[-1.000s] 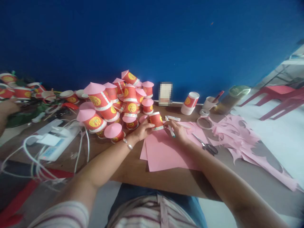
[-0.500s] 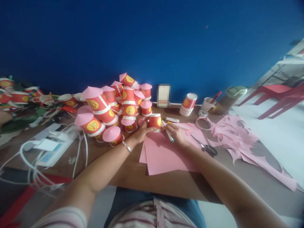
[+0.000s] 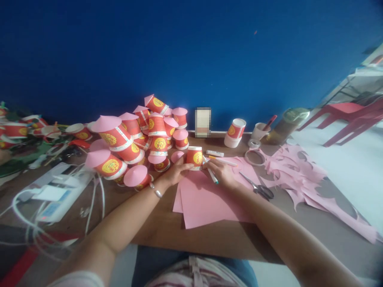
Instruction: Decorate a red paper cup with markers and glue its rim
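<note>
A red paper cup (image 3: 194, 156) with a yellow emblem stands upside down at the far part of some pink paper sheets (image 3: 206, 199). My left hand (image 3: 178, 170) grips the cup's left side, fingers wrapped round it. In my right hand (image 3: 220, 172) is a white marker (image 3: 212, 175) with a teal end pointing toward me; its other tip is close to the cup's lower right side. A second white marker (image 3: 214, 153) and an orange-and-white marker (image 3: 227, 162) lie just beyond my right hand. Scissors (image 3: 257, 186) rest on the right of the sheets.
Red cups with pink cone tops (image 3: 110, 129) are piled at left. A power strip (image 3: 64, 195) with white cables lies nearer me. At right are a tape roll (image 3: 255, 157), pink paper scraps (image 3: 299, 171), stacked cups (image 3: 235, 132) and a jar of liquid (image 3: 285, 126).
The view has shifted slightly, so most things appear a little further left. Both hands keep the same hold on the cup and marker.
</note>
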A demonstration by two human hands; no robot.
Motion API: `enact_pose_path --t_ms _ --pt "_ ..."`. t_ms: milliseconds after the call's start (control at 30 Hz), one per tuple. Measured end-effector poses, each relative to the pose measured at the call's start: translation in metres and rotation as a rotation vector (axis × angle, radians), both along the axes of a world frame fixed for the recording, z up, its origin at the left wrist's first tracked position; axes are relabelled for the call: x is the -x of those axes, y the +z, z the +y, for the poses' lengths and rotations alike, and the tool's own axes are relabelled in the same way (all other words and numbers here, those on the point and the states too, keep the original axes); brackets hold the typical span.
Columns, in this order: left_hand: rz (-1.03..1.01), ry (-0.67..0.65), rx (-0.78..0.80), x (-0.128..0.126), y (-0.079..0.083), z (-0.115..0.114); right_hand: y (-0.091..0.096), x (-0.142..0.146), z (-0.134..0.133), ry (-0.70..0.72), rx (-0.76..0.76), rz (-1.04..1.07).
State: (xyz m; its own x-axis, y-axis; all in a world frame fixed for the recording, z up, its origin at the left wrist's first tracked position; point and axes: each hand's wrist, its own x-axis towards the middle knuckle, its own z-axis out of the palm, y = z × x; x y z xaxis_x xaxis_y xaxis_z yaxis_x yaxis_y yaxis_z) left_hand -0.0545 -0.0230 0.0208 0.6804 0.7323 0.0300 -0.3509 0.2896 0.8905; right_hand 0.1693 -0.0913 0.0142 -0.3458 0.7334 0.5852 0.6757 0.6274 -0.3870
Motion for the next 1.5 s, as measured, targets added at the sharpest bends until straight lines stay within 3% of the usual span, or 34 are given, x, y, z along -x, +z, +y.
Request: enact_pose_path --t_ms 200,500,833,1067,1333,1500 --pt "0.036 -0.053 -0.078 0.003 -0.001 0.0 0.001 -0.001 0.001 0.014 -0.014 -0.009" --pt "0.058 -0.038 -0.068 0.003 0.002 -0.001 -0.018 -0.006 0.009 -0.034 -0.015 0.047" --pt "0.085 -0.044 -0.086 0.002 -0.005 0.004 0.001 -0.006 0.002 0.001 0.06 0.085" --pt "0.13 0.008 -0.097 0.002 -0.003 0.0 -0.001 -0.003 0.003 0.006 0.101 0.027" --pt "0.086 0.008 -0.105 0.004 -0.007 0.001 -0.005 -0.002 0.009 -0.001 0.033 0.06" --pt "0.095 0.046 -0.067 0.004 0.001 -0.004 -0.002 -0.003 0.01 0.025 0.043 0.077"
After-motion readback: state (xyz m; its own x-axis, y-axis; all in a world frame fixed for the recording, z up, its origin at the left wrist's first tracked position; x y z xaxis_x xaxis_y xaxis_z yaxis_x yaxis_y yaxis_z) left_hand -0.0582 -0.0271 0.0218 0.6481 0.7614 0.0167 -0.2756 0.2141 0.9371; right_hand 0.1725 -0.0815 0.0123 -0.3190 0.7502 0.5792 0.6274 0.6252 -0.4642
